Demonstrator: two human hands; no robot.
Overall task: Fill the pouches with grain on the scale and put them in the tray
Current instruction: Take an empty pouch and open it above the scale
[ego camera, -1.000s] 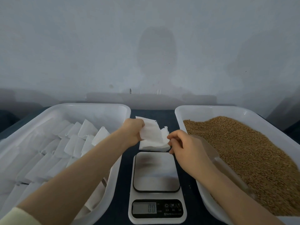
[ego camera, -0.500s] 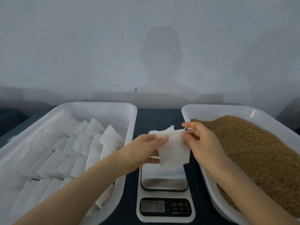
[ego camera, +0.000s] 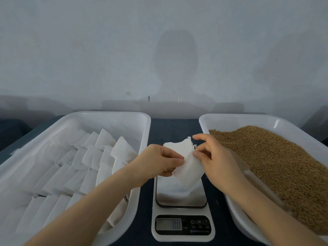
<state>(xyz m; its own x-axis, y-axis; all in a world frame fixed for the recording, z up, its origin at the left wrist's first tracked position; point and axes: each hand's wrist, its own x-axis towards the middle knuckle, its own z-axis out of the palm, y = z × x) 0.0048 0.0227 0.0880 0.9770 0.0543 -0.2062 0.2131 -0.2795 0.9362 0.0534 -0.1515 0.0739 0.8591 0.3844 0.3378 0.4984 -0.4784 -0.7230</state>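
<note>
One white pouch (ego camera: pixel 188 167) is up over the scale (ego camera: pixel 182 226), held by both hands. Left hand (ego camera: pixel 159 162) pinches its left edge, thumb vs fingers. Right hand (ego camera: pixel 218 162) nips the top rim w/ fingertips, so we reckon we're opening the mouth. The pouch looks flat and the display reads approx zero, so fill, weigh and tray are all left. Left tray (ego camera: pixel 113 114) already holds rows of pouches; filled or not, can't tell. Grain (ego camera: pixel 275 157) sits in the right tray (ego camera: pixel 230 118), w/ what looks like a clear scoop (ego camera: pixel 252 176) by our forearm. No obstacle betw. grain and scale.
</note>
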